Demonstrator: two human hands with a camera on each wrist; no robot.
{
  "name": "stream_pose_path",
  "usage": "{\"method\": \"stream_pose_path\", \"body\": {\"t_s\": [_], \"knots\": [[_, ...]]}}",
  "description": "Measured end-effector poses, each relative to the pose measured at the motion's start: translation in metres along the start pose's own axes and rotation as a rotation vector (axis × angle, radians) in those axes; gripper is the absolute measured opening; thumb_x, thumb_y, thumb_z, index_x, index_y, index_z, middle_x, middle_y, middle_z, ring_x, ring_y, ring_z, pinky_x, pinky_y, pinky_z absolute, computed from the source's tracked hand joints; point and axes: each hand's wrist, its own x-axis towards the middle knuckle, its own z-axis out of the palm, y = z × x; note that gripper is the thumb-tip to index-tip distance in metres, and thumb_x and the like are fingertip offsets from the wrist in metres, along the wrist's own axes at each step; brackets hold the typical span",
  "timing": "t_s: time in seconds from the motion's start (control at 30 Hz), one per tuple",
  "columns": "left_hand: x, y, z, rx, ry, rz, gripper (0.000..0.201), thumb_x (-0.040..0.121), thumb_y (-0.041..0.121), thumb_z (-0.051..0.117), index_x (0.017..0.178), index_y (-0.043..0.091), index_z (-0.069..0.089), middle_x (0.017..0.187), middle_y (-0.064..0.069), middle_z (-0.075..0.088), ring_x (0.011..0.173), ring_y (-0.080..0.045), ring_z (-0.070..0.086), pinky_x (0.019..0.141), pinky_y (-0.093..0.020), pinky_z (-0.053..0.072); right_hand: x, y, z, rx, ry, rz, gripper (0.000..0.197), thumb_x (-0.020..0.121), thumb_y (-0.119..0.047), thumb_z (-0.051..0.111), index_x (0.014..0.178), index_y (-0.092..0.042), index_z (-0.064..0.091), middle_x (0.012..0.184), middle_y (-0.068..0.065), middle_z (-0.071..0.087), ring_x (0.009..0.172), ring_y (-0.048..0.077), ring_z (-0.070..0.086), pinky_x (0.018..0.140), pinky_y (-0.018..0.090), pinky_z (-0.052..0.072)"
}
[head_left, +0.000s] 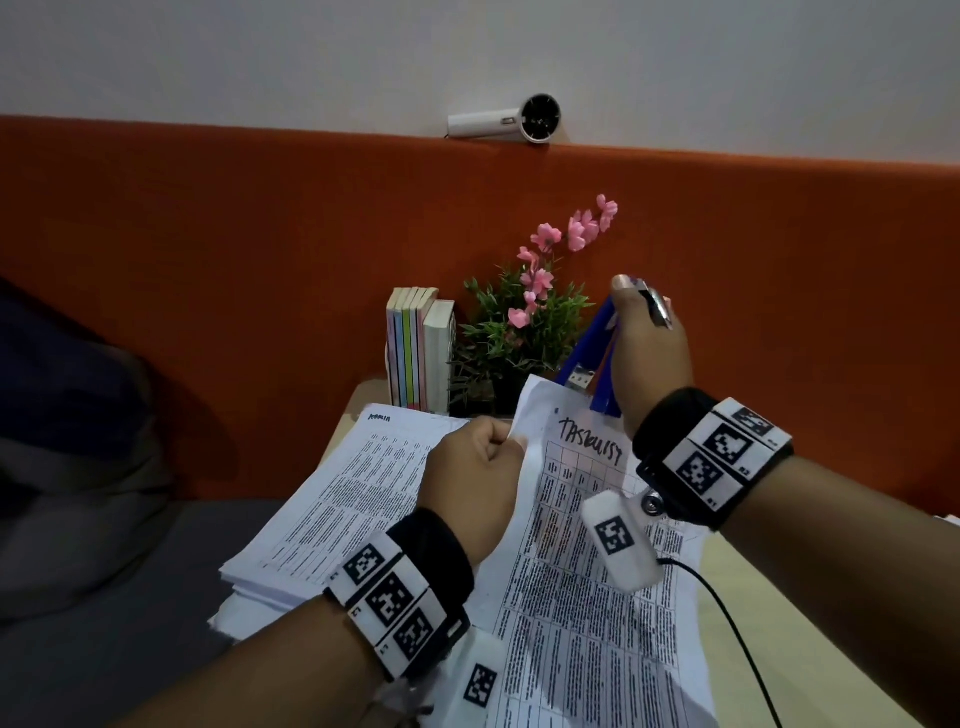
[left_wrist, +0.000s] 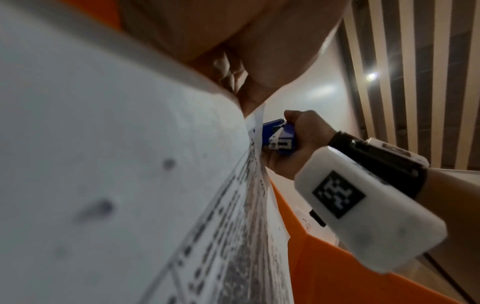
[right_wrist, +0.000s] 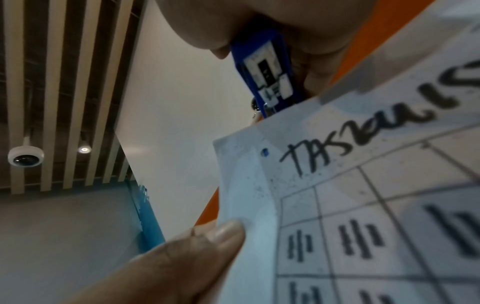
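Observation:
My left hand (head_left: 478, 462) pinches the upper left edge of a printed sheaf headed "TASKLIST" (head_left: 571, 571) and lifts it off the table. The thumb (right_wrist: 207, 242) presses on the sheet's margin. A small blue staple (right_wrist: 265, 152) sits in the sheaf's top corner. My right hand (head_left: 649, 353) grips a blue stapler (head_left: 592, 358) just above that corner, mouth pointing down at the paper. The stapler (left_wrist: 279, 137) stands close beside the paper's (left_wrist: 130, 185) edge; from below, the stapler (right_wrist: 267, 70) shows its metal underside, with no paper between its jaws.
A thick pile of printed pages (head_left: 332, 499) lies left of the held sheaf on a pale table (head_left: 779, 623). Upright books (head_left: 415, 353) and a potted plant with pink flowers (head_left: 519, 332) stand against an orange partition (head_left: 208, 249). A white hand-held device (head_left: 506, 122) rests on its top.

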Motion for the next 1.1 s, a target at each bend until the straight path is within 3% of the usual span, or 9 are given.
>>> {"method": "stream_pose_path", "body": {"t_s": [0.1, 0.2, 0.27, 0.37, 0.6, 0.7, 0.9, 1.0, 1.1], "knots": [[0.001, 0.001, -0.001, -0.040, -0.016, -0.019, 0.018, 0.099, 0.023, 0.056, 0.086, 0.021, 0.068, 0.066, 0.005, 0.071, 0.052, -0.015, 0.058, 0.057, -0.031, 0.047, -0.002, 0.001, 0.001, -0.019, -0.038, 0.035, 0.031, 0.091, -0.056, 0.053, 0.075, -0.030, 0.056, 0.070, -0.003, 0.052, 0.067, 0.025, 0.057, 0.066, 0.041, 0.052], [0.000, 0.000, 0.003, 0.056, -0.031, 0.021, 0.031, 0.099, 0.025, 0.056, 0.068, 0.022, 0.055, 0.044, 0.013, 0.048, 0.042, -0.004, 0.037, 0.051, -0.024, 0.034, -0.006, 0.000, 0.009, -0.026, -0.074, 0.011, 0.032, 0.083, -0.063, 0.054, 0.071, -0.034, 0.059, 0.069, -0.004, 0.056, 0.074, 0.029, 0.062, 0.077, 0.055, 0.056], [-0.001, -0.003, 0.006, 0.103, -0.031, 0.050, 0.039, 0.098, 0.027, 0.058, 0.062, 0.021, 0.045, 0.044, 0.010, 0.036, 0.045, -0.007, 0.030, 0.051, -0.025, 0.028, -0.006, 0.000, 0.014, -0.048, -0.091, -0.028, 0.035, 0.087, -0.064, 0.052, 0.068, -0.034, 0.055, 0.063, -0.009, 0.052, 0.068, 0.021, 0.057, 0.071, 0.048, 0.052], [-0.001, -0.003, 0.009, 0.132, -0.033, 0.072, 0.035, 0.098, 0.028, 0.058, 0.065, 0.021, 0.049, 0.044, 0.010, 0.037, 0.044, -0.006, 0.031, 0.050, -0.025, 0.028, -0.006, 0.001, 0.018, -0.042, -0.082, -0.060, 0.038, 0.092, -0.061, 0.050, 0.064, -0.035, 0.050, 0.057, -0.012, 0.047, 0.061, 0.016, 0.050, 0.064, 0.036, 0.043], [-0.001, -0.004, 0.010, 0.119, -0.023, 0.130, 0.033, 0.099, 0.026, 0.057, 0.067, 0.022, 0.051, 0.043, 0.010, 0.037, 0.044, -0.007, 0.030, 0.048, -0.024, 0.027, -0.005, 0.002, 0.021, -0.073, -0.047, -0.079, 0.040, 0.089, -0.065, 0.048, 0.060, -0.037, 0.053, 0.060, -0.013, 0.051, 0.068, 0.020, 0.055, 0.073, 0.046, 0.051], [0.000, -0.004, 0.011, 0.107, -0.026, 0.122, 0.031, 0.099, 0.026, 0.057, 0.068, 0.022, 0.053, 0.043, 0.010, 0.039, 0.043, -0.006, 0.031, 0.049, -0.024, 0.029, -0.005, 0.003, 0.021, -0.084, -0.027, -0.100, 0.043, 0.090, -0.063, 0.047, 0.055, -0.038, 0.050, 0.054, -0.013, 0.046, 0.063, 0.020, 0.050, 0.067, 0.044, 0.046], [-0.003, -0.009, 0.013, 0.116, -0.036, 0.091, 0.036, 0.099, 0.025, 0.057, 0.064, 0.017, 0.049, 0.046, 0.009, 0.041, 0.045, -0.006, 0.031, 0.049, -0.022, 0.028, -0.007, 0.007, 0.022, -0.059, -0.097, -0.029, 0.035, 0.093, -0.052, 0.053, 0.065, -0.032, 0.058, 0.063, -0.005, 0.052, 0.069, 0.022, 0.054, 0.068, 0.040, 0.046], [-0.001, -0.016, 0.007, 0.071, -0.023, 0.014, 0.033, 0.098, 0.028, 0.057, 0.077, 0.004, 0.051, 0.059, -0.010, 0.039, 0.054, -0.015, 0.033, 0.056, -0.029, 0.031, -0.004, 0.002, 0.018, 0.044, -0.182, 0.120, 0.029, 0.095, -0.050, 0.052, 0.081, -0.025, 0.056, 0.077, 0.002, 0.056, 0.073, 0.020, 0.059, 0.072, 0.040, 0.053], [0.001, -0.013, -0.011, 0.019, -0.042, -0.080, 0.032, 0.100, 0.023, 0.054, 0.074, 0.007, 0.043, 0.061, -0.003, 0.029, 0.054, -0.014, 0.026, 0.052, -0.025, 0.026, 0.016, -0.004, -0.001, 0.127, -0.042, 0.216, 0.041, 0.085, -0.062, 0.056, 0.102, -0.024, 0.060, 0.098, 0.006, 0.061, 0.090, 0.025, 0.065, 0.085, 0.047, 0.055]]}}
